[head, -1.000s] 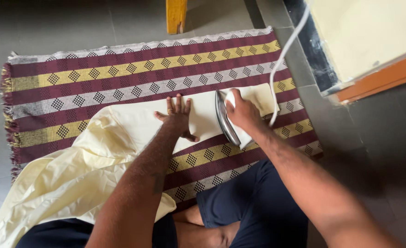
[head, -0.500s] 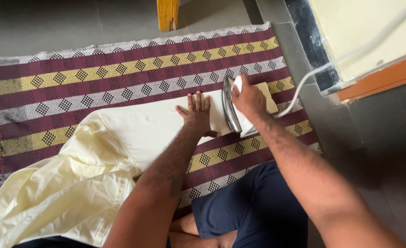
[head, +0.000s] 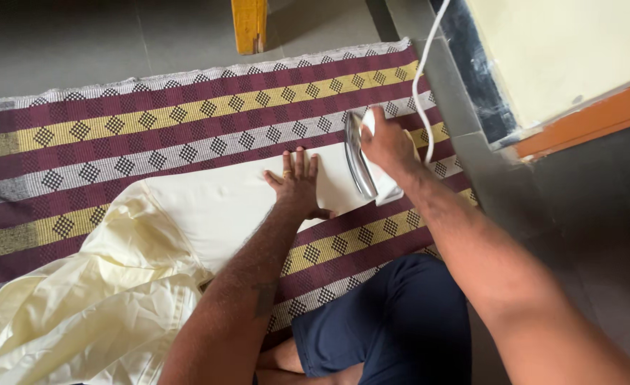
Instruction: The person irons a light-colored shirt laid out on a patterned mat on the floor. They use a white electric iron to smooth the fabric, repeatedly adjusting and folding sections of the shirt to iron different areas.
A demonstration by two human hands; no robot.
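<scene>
A pale yellow garment (head: pixel 208 214) lies spread on a striped maroon, yellow and grey mat (head: pixel 151 121), its bulk bunched at the lower left. My left hand (head: pixel 297 182) presses flat on the cloth, fingers apart, a ring on one finger. Just to its right, my right hand (head: pixel 386 142) grips the handle of a white electric iron (head: pixel 365 160) with a metal soleplate, set at the right end of the cloth. The iron's white cord (head: pixel 422 78) rises toward the upper right.
I sit cross-legged in dark blue shorts (head: pixel 386 321) at the mat's near edge. A yellow wooden leg (head: pixel 249 25) stands beyond the mat. A cream panel with an orange and black edge (head: pixel 543 64) sits at the right. Grey tiled floor (head: pixel 579 214) surrounds the mat.
The iron has slid along the cloth to its right end, with my right hand on it. My left hand followed it to the right. The cord has swung about.
</scene>
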